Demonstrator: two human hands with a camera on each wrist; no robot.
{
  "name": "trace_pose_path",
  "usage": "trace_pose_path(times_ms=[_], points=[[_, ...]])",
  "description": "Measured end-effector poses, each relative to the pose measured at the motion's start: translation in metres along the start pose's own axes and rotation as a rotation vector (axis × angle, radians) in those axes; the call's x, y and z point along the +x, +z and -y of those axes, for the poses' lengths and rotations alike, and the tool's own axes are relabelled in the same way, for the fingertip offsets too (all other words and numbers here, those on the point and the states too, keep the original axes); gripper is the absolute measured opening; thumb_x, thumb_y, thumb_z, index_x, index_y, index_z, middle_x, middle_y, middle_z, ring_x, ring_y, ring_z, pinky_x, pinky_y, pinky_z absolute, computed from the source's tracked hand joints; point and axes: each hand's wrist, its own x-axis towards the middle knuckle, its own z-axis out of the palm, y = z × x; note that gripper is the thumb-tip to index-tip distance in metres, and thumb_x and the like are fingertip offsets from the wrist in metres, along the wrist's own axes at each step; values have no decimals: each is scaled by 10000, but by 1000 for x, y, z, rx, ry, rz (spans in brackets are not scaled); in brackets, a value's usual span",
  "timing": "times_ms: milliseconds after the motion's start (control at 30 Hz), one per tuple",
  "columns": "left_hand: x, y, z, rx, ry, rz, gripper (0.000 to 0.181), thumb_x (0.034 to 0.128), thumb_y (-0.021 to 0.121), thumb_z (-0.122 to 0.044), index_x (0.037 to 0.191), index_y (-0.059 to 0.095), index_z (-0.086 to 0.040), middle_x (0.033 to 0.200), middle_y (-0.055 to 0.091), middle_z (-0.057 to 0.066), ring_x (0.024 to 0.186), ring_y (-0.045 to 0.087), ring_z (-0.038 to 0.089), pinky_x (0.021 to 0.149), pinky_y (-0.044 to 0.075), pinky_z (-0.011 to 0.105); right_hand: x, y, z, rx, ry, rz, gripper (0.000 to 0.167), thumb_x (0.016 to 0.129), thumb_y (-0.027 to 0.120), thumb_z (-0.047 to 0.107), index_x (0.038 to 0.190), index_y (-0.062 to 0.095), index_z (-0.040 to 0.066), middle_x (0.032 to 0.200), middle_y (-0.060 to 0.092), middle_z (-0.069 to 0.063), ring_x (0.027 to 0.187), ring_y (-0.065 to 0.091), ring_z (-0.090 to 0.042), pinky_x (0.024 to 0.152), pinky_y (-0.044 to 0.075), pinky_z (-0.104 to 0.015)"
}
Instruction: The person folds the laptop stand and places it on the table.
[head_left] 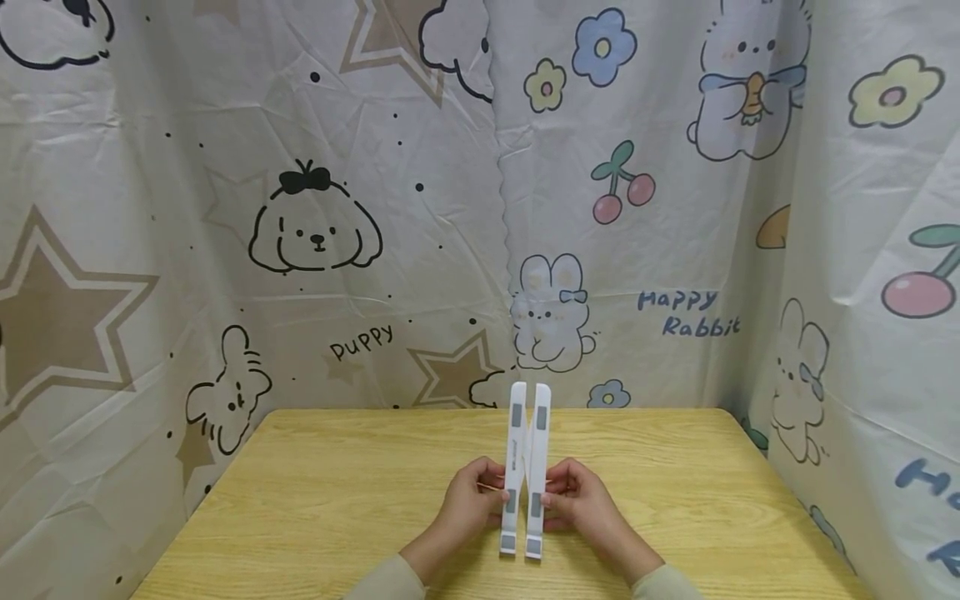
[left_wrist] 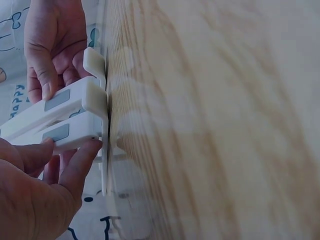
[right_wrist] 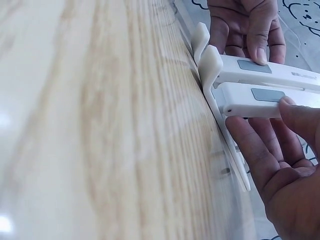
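Observation:
A white folding laptop stand [head_left: 537, 467] with grey rubber pads stands on the table in the head view, its two long bars side by side with a narrow gap between them. My left hand [head_left: 467, 505] grips the left bar [head_left: 514, 458], thumb on its face near a grey pad. On the other side my right hand [head_left: 589, 505] holds the right bar in the same way. The left wrist view shows the thumb and fingers of my left hand [left_wrist: 47, 190] pinching the bar near its lipped end. Curled fingers of my right hand [right_wrist: 285, 170] lie under its bar.
The light wood table [head_left: 315, 500] extends to both sides and behind the stand. Behind it and at the sides hang cream curtains [head_left: 420, 250] printed with cartoon puppies, rabbits, stars and flowers.

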Motion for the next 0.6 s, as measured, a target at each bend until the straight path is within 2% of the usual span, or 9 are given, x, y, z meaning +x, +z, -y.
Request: trace_pose_path(times_ms=[300, 600], points=[[-1, 2, 1, -5, 11, -3, 263, 876, 676, 122, 1114, 629, 23, 1013, 597, 191, 801, 573, 183, 634, 630, 465, -1, 5, 1, 21, -12, 14, 365, 912, 718, -32, 1203, 500, -67, 1011, 587, -129, 855, 677, -242, 751, 632, -529], [2, 4, 5, 12, 25, 4, 263, 879, 667, 124, 1116, 627, 19, 1008, 592, 199, 800, 568, 180, 652, 627, 483, 1, 8, 0, 11, -17, -9, 350, 900, 721, -41, 1186, 520, -53, 990, 598, -123, 857, 670, -234, 748, 629, -545]])
